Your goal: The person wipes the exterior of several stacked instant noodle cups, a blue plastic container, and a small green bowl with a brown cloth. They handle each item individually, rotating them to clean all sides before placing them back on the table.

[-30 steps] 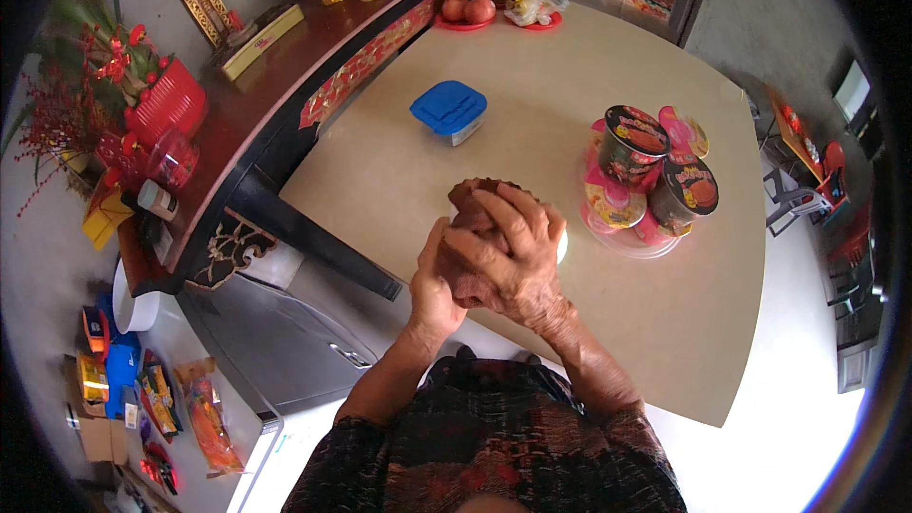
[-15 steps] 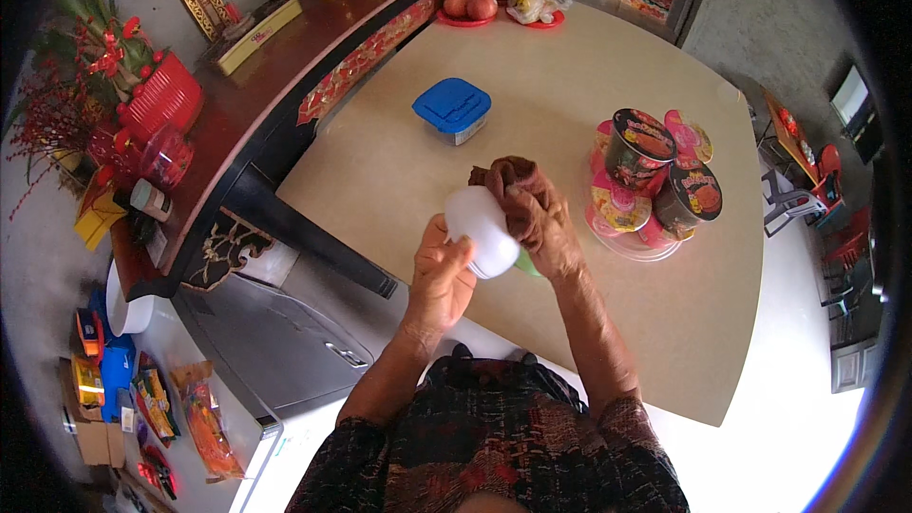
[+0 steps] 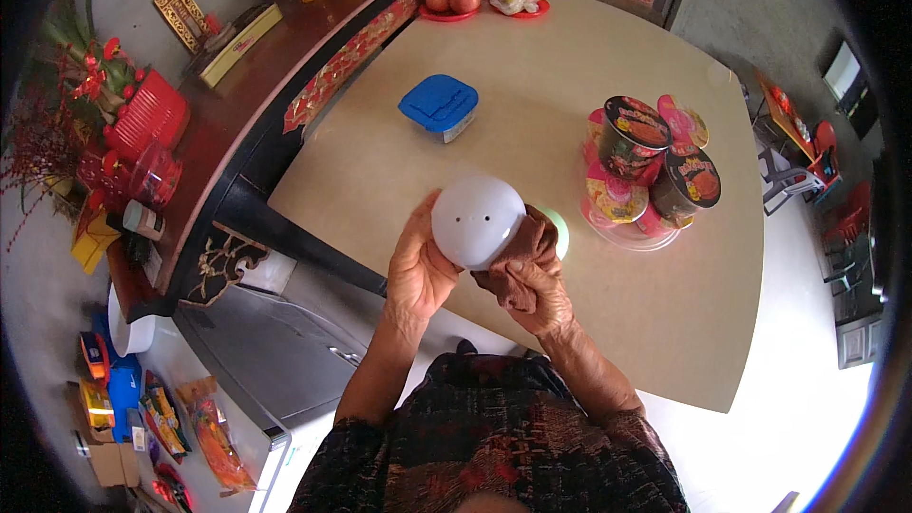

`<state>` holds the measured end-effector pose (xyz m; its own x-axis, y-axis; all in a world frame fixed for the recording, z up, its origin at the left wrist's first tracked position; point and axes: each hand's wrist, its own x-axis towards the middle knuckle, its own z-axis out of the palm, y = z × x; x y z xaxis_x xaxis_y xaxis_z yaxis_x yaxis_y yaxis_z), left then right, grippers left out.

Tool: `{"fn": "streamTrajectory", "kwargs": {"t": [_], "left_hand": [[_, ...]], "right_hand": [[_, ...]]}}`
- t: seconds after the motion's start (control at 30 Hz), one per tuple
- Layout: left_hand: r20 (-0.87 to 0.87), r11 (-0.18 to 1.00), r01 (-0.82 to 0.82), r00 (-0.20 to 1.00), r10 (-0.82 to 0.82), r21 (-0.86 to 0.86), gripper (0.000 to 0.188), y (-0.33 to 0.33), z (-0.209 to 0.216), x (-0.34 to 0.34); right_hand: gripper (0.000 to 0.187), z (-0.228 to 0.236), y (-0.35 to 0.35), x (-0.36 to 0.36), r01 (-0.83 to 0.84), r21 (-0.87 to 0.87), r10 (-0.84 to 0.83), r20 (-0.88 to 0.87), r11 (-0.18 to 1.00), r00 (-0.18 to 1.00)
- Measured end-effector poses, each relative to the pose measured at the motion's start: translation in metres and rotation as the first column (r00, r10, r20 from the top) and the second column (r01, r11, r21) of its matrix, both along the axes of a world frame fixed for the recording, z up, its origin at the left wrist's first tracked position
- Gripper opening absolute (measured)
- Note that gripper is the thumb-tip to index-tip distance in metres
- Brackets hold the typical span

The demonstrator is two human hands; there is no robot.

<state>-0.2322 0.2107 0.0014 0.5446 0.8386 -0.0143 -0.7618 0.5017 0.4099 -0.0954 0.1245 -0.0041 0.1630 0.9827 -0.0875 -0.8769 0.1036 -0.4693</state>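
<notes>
My left hand (image 3: pixel 421 268) is wrapped round the left side of a smooth white rounded object (image 3: pixel 478 214) with two small black dots like eyes. I cannot tell what the object is. A crumpled brown cloth (image 3: pixel 522 261) is gripped in my right hand (image 3: pixel 543 296) and pressed against the object's lower right side. Both hands hold these above the table near its front edge. Just behind the cloth, part of a pale green rounded thing (image 3: pixel 558 230) shows on the table; the rest of it is hidden.
On the beige table (image 3: pixel 532 66) stand a blue-lidded plastic container (image 3: pixel 439 104), a cluster of instant noodle cups (image 3: pixel 636 138) at the right, and round fruit on a red plate (image 3: pixel 450 2) at the far end. A dark wooden altar table (image 3: pixel 237 119) runs along the left.
The white object has turned, so its two dots now face up. My right hand and the cloth have moved down from its top to its lower right side.
</notes>
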Motion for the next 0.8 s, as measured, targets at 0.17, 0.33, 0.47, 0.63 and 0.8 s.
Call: {"fn": "streamTrajectory", "kwargs": {"t": [0.17,0.33,0.47,0.63,0.8], "left_hand": [[-0.4,0.947,0.069,0.914,0.066,0.315,0.064,-0.019,-0.004,-0.003],[-0.608,0.941,0.239,0.792,-0.047,0.238,0.083,-0.022,-0.019,-0.009],[-0.78,0.87,0.067,0.48,0.401,0.488,0.081,-0.016,0.002,-0.001],[-0.753,0.717,0.232,0.161,0.638,0.658,0.088,0.024,-0.036,0.002],[-0.757,0.706,0.314,0.067,0.65,0.634,0.088,0.043,-0.046,0.008]], "right_hand": [[0.072,-0.003,-0.026,0.007,-0.069,0.181,0.016,0.279,0.981,0.96],[0.057,-0.017,-0.052,0.021,0.072,-0.001,-0.037,0.849,0.997,0.527],[0.053,-0.017,-0.069,0.044,0.103,-0.012,-0.01,0.977,0.995,0.214],[0.055,-0.029,-0.081,0.075,0.407,0.062,0.01,0.985,0.911,-0.17],[0.062,-0.042,-0.086,0.097,0.498,0.2,0.0,0.928,0.844,-0.373]]}}
